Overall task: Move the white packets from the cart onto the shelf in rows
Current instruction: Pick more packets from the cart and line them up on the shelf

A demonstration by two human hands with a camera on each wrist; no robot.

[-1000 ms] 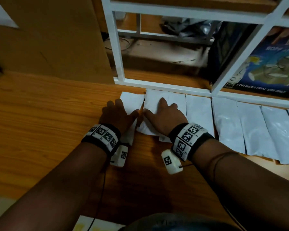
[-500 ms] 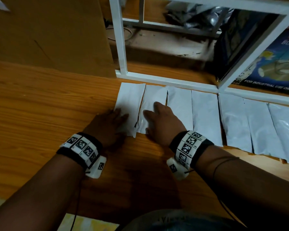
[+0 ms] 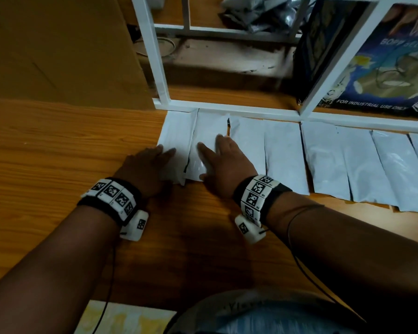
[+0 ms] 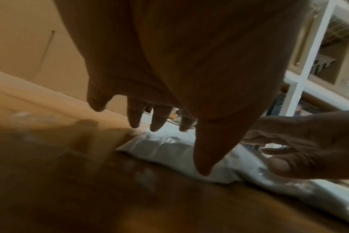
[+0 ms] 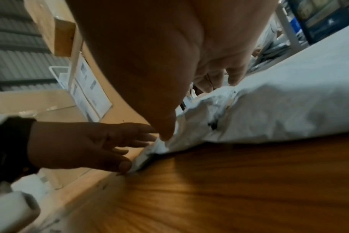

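Observation:
Several white packets lie side by side in a row on the wooden shelf board, their far ends against a white frame rail. My left hand rests flat, fingers straight, on the near end of the leftmost packet. My right hand lies flat on the second packet, index finger spread toward the left one. In the left wrist view my left fingers hover straight just over the crinkled packet. In the right wrist view my right hand's thumb presses the packet's edge. Neither hand grips anything.
A white metal frame stands directly behind the row. Behind it are a blue printed box and grey bags. A cardboard panel stands at the back left. Bare wood stretches left of the packets and in front of them.
Both hands have slid back toward me along the two leftmost packets. Those two packets now lie straighter and flatter, lined up with the rest of the row.

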